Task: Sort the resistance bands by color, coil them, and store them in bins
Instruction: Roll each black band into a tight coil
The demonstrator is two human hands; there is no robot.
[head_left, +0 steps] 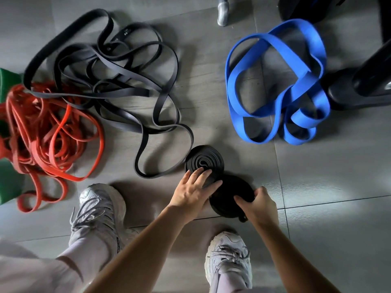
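Observation:
Two coiled black bands lie on the grey floor in front of my feet. My left hand [195,190] rests with spread fingers on the near edge of the farther black coil [204,160], whose loose tail runs left into the tangle of black bands [114,81]. My right hand [259,205] grips the right rim of the nearer black coil [230,191]. A heap of red bands [48,132] lies at the left. Wide blue bands [275,81] lie loose at the upper right.
Green bands [8,182] show at the left edge under the red heap. Black machine bases [359,89] stand at the right, a grey rubber foot [223,13] at the top. My two white shoes [99,208] stand on the tiles below the coils.

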